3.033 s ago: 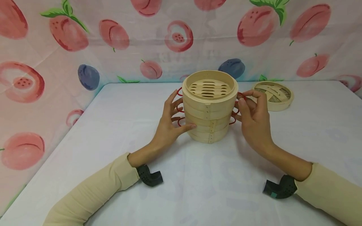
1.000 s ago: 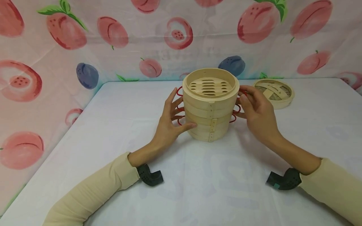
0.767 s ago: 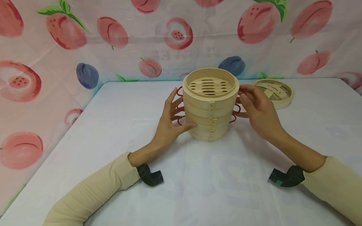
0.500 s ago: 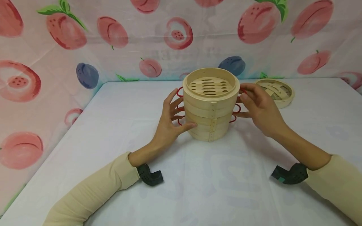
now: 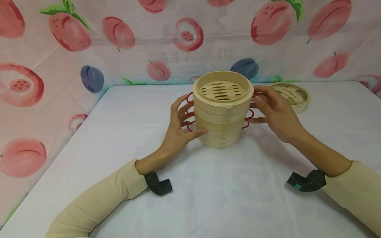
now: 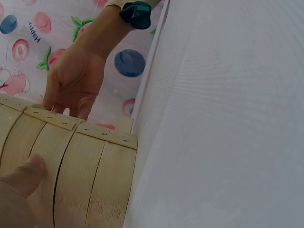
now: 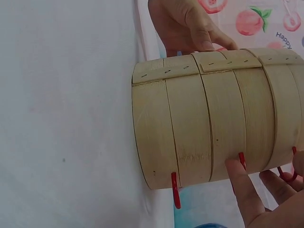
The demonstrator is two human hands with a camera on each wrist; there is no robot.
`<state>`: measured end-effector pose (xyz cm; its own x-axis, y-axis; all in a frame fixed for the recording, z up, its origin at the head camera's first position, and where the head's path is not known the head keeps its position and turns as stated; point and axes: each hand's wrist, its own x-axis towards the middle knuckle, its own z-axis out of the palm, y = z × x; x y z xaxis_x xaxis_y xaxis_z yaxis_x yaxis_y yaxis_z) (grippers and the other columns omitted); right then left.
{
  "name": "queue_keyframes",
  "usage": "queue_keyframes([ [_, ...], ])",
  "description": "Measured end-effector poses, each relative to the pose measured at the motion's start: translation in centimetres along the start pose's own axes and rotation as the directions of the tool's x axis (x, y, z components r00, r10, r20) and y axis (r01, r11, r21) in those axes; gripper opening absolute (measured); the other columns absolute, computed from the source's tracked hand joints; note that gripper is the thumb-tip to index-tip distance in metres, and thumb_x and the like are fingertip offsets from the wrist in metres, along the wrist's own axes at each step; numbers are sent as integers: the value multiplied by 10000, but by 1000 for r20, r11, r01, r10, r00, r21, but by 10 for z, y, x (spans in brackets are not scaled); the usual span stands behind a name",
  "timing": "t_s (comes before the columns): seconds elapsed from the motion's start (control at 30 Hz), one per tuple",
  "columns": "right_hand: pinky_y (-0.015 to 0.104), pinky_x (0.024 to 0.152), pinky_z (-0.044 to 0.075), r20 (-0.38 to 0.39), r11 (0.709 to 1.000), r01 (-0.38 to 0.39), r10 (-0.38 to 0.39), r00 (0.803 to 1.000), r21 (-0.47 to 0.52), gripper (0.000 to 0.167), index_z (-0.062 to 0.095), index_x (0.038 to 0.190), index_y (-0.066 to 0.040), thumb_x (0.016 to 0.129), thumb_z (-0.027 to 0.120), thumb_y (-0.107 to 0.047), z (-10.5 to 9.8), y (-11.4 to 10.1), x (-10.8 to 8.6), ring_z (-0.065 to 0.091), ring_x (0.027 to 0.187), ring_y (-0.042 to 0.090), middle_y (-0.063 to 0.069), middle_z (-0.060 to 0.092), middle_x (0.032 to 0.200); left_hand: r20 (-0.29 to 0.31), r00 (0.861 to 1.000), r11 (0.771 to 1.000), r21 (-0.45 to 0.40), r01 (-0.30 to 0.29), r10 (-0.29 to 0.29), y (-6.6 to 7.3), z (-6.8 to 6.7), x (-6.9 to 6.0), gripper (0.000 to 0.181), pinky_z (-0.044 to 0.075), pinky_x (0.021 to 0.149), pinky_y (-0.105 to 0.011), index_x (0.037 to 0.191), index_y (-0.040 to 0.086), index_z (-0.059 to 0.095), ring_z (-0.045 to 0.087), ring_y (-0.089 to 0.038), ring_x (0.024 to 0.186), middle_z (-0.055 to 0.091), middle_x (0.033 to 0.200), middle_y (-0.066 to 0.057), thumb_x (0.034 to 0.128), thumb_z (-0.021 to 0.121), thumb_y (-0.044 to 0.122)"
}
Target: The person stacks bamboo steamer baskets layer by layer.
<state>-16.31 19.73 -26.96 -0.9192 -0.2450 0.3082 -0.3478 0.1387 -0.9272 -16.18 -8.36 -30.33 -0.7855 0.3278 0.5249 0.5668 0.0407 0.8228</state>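
Observation:
A bamboo steamer (image 5: 218, 119) of three stacked tiers stands upright on the table, with red loop handles on both sides and a slotted floor visible in the top tier. My left hand (image 5: 175, 134) holds its left side, fingers at the handles and thumb on the front wall of a lower tier. At the right, my right hand (image 5: 281, 115) pinches the top tier's red handle between thumb and index finger. In the right wrist view, a finger (image 7: 244, 190) of that hand touches the wall beside the middle tier's red handle (image 7: 242, 160).
A woven bamboo lid (image 5: 301, 106) lies behind my right hand, partly covered by it. White cloth covers the table (image 5: 214, 198). A fruit-printed cloth (image 5: 160, 36) hangs along the back and left edges.
The top tier has turned a little, its front seam shifting right relative to the tiers beneath. My right hand and forearm have moved right and slightly away; my left hand stays put.

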Motion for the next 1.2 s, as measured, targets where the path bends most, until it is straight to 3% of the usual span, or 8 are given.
queue_keyframes([
  [0.23,296,717,563,-10,999,-16,16,1000,-37,435,420,1414,-94,1014,463,-260,0,-1,0,567,1118,174,81,530,1309,-3,999,999,-13,-36,36,-25,-1,2,991,440,908,-545,1483,225,168,509,-257,1179,405,1428,-83,754,780,-49],
  [0.37,317,715,563,6,999,-15,16,1000,-47,443,403,1426,-103,1016,456,-262,-1,-2,2,557,1133,192,106,498,1352,-8,999,999,-11,-33,33,-29,-2,2,982,449,902,-532,1460,291,191,519,-207,1172,416,1427,-20,751,795,-20],
  [0.57,323,718,562,2,961,-97,101,995,-260,516,281,1482,-155,1021,421,-338,-11,-14,7,579,1122,252,144,426,1433,-5,1000,1000,14,-14,14,-29,-2,1,960,437,908,-553,1448,314,201,525,-185,1152,421,1427,6,760,800,16],
  [0.73,232,683,549,-88,932,-141,118,989,-334,504,330,1459,-168,1010,445,-365,-41,-22,10,656,956,102,141,506,1368,-5,1000,1000,4,-21,21,-28,-1,1,960,428,904,-569,1450,285,198,521,-212,1159,422,1431,-27,758,791,-13],
  [0.9,168,673,525,-116,933,-128,94,989,-336,411,472,1390,-165,1008,470,-317,-85,-16,12,628,932,4,24,586,1246,0,999,999,2,-40,40,-30,0,2,962,433,889,-580,1458,257,182,517,-245,1165,419,1425,-66,762,783,-25],
  [0.97,154,689,516,-137,945,-129,91,986,-300,390,507,1366,-148,1003,488,-288,-99,-9,12,615,959,10,2,586,1221,2,999,999,17,-50,50,-30,0,2,960,443,885,-567,1459,257,183,519,-234,1165,423,1418,-64,764,784,-20],
  [1.1,143,722,508,-216,991,-126,113,970,-45,396,552,1301,-78,954,576,-269,-117,5,12,581,1044,107,47,568,1225,3,998,996,54,-64,64,-31,0,3,931,459,881,-523,1442,257,206,522,-220,1157,433,1404,-41,765,789,-4],
  [1.2,167,739,515,-306,973,-68,134,943,219,425,582,1242,-25,889,675,-243,-123,13,13,552,1097,190,80,571,1212,-1,997,995,71,-73,74,-32,0,3,919,460,879,-500,1428,249,217,519,-230,1147,434,1397,-34,759,797,1],
])
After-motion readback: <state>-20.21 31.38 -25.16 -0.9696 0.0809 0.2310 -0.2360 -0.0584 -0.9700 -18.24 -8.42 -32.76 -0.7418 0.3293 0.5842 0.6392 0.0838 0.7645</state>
